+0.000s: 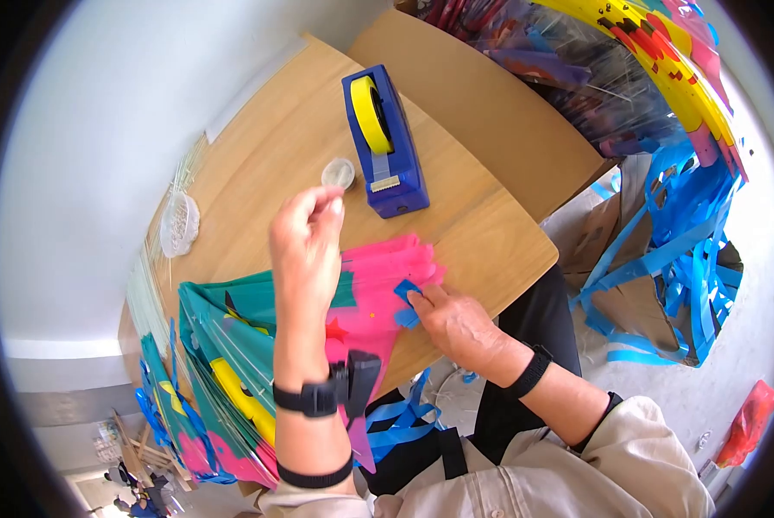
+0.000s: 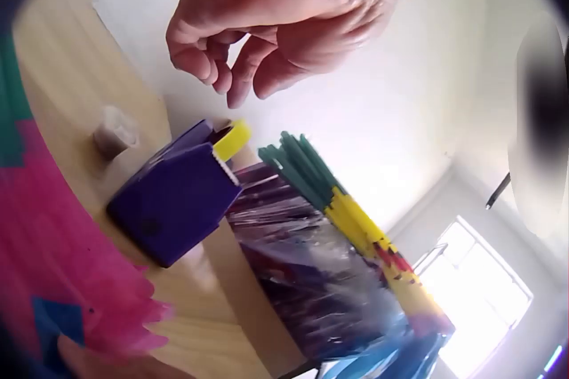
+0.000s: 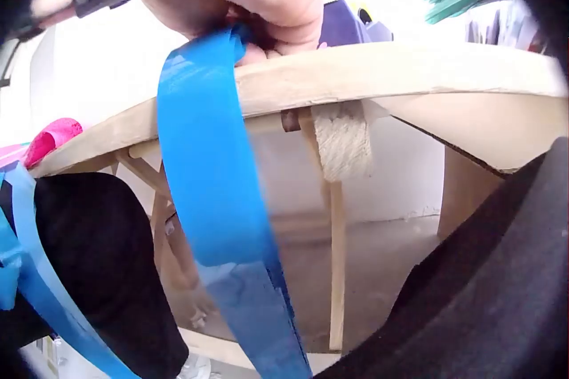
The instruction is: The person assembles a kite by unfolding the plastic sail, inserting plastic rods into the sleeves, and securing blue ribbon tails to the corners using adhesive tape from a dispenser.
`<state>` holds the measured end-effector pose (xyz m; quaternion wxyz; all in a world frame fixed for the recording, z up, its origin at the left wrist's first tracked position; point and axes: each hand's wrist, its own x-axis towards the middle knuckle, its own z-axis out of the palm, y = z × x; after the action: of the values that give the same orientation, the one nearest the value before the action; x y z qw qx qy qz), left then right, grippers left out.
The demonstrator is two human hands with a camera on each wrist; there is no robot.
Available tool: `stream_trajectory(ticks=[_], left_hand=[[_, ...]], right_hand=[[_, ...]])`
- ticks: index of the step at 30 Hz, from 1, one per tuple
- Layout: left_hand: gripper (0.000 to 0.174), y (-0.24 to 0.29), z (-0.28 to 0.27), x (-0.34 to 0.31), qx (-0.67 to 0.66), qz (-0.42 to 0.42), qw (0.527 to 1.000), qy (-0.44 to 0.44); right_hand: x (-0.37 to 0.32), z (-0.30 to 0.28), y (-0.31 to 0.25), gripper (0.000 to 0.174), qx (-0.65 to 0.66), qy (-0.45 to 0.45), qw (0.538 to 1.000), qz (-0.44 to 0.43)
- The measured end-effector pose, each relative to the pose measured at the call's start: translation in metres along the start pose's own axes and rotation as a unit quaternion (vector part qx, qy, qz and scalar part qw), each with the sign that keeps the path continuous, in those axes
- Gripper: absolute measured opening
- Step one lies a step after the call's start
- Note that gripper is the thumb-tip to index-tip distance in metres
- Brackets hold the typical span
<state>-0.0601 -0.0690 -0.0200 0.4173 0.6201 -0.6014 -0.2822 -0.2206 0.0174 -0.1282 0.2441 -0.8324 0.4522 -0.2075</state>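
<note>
Near tape dispenser point(image 1: 407, 164), hovering with loosely curled left hand point(image 1: 305, 242); pinching blue ribbon point(image 3: 209, 157) in right hand point(image 1: 465, 328), best pressed flat against pink film point(image 1: 374, 289).

Holds left hand point(image 1: 305, 237) raised with fingers point(image 1: 309, 200) loosely bent, thumb point(image 1: 332, 220) near fingertips; pinches with right hand point(image 1: 460, 328), wrist point(image 1: 513, 356) behind fingers.

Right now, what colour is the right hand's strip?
The strip is blue, clearest in the right wrist view.
</note>
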Motion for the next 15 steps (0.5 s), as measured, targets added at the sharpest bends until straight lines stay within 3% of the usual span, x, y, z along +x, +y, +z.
stream_trajectory(ticks=[3, 5, 9, 12, 15], left_hand=[[0.019, -0.013, 0.023, 0.032, -0.002, -0.058, 0.998, -0.017], [0.021, -0.014, 0.033, 0.041, -0.025, -0.165, 0.985, -0.037], [0.020, -0.017, 0.045, 0.045, -0.033, -0.156, 0.986, -0.044], [0.012, -0.011, 0.051, 0.044, -0.079, -0.168, 0.983, 0.001], [0.012, -0.013, 0.051, 0.043, -0.163, -0.217, 0.962, -0.014]], right_hand=[[0.000, 0.004, 0.003, 0.047, -0.007, -0.010, 1.000, -0.004], [0.000, 0.002, 0.002, 0.047, -0.010, -0.013, 1.000, -0.004], [0.001, 0.002, 0.002, 0.048, -0.009, -0.013, 1.000, -0.008], [0.001, 0.000, 0.001, 0.047, -0.004, -0.021, 1.000, -0.005], [0.001, 0.001, 0.001, 0.048, -0.004, -0.017, 1.000, 0.000]])
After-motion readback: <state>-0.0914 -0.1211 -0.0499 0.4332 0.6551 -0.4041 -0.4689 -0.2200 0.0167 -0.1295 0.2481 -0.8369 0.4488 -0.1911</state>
